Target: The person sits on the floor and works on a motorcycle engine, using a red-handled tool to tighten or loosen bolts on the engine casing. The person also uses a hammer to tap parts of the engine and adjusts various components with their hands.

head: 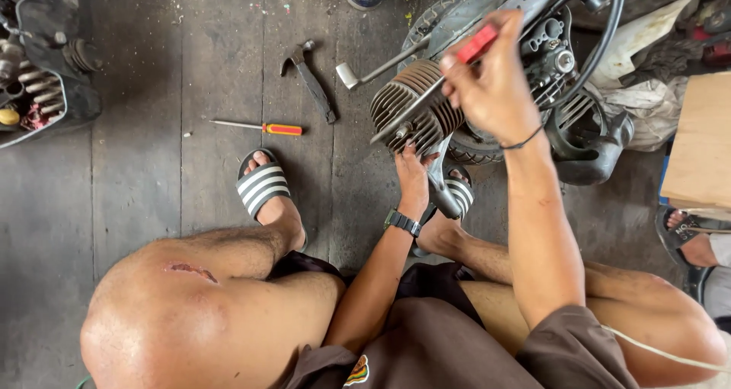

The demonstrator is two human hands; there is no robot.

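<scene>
Nearest, the person's bare knees frame the left hand [413, 177], its grip pressed under the finned engine cylinder [415, 103] standing on the plank floor [152, 191]. Above it the right hand [491, 84] is clenched on a red-handled screwdriver [426, 96] laid across the fins. Farther left lie an orange screwdriver [259, 127] and pliers [311, 78], well apart from the engine.
</scene>
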